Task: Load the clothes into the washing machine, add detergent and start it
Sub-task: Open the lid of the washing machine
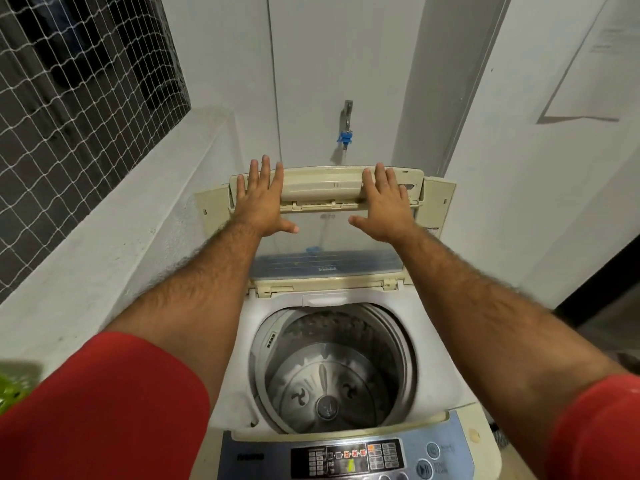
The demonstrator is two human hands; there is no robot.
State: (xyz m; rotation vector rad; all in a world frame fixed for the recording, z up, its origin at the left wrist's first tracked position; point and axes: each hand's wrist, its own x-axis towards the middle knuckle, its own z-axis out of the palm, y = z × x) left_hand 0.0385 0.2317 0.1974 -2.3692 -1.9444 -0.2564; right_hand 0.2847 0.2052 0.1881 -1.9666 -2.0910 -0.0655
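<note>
A cream top-loading washing machine [239, 344] stands in front of me with its folding lid [329, 188] raised upright against the back. Its steel drum [329, 379] holds no clothes that I can see. My left hand [261, 199] lies flat, fingers spread, on the lid's upper left part. My right hand [382, 202] rests the same way on the upper right part. Neither hand holds anything. The blue control panel [349, 459] with buttons runs along the near edge. No detergent is in view.
A tap with a blue hose fitting [347, 133] sits on the white wall behind the machine. A netted window [79, 109] and a low white ledge [104, 237] are on the left. Something green [10, 389] shows at the left edge.
</note>
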